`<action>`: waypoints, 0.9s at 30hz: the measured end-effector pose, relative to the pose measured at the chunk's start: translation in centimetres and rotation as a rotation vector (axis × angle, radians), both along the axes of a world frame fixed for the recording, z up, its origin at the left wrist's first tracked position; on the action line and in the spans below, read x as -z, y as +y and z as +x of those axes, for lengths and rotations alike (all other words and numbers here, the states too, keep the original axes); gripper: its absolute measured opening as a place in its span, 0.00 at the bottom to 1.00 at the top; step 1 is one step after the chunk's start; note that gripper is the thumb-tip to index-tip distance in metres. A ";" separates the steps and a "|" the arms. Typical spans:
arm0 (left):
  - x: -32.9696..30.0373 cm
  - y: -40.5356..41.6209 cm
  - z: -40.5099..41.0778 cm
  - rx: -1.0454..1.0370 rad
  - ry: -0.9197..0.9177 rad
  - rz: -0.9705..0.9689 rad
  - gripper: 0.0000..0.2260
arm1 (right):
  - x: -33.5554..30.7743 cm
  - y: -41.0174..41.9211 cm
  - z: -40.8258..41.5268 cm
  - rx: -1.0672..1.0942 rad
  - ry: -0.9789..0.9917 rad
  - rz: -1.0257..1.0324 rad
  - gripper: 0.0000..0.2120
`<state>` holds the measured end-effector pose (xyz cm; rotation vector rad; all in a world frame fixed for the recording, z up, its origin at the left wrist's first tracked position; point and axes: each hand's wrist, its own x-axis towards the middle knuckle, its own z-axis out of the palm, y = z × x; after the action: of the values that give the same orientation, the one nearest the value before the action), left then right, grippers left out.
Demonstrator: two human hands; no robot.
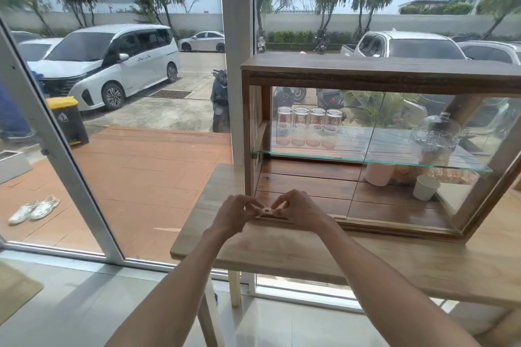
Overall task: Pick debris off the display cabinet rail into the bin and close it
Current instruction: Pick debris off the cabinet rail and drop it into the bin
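A wooden display cabinet (377, 70) with glass panels stands on a wooden counter (310, 256). Its left side is open; the sliding glass door (400, 155) sits toward the right. Both my hands meet over the bottom rail (277, 219) at the cabinet's front left. My left hand (235, 215) and my right hand (298, 210) pinch a small pale piece of debris (265, 209) between their fingertips, just above the rail. No indoor bin is in view.
Several upside-down glasses (308, 127) stand on the glass shelf (310, 155). A glass dome (435, 132), a pink container (379, 173) and a white cup (425, 187) sit at the right inside. Left is a large window; outside are a yellow-lidded bin (67, 120) and shoes (33, 210).
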<state>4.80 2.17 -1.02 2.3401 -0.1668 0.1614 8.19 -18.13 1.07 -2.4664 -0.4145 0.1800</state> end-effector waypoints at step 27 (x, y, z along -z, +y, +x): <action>13.5 18.1 -27.0 -0.639 0.383 -0.245 0.05 | 13.8 21.6 -17.7 -0.478 0.300 -0.093 0.08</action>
<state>-22.16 20.32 -14.47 2.0579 0.7509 0.0363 -9.47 3.47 -12.69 -2.3361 -0.8696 0.7690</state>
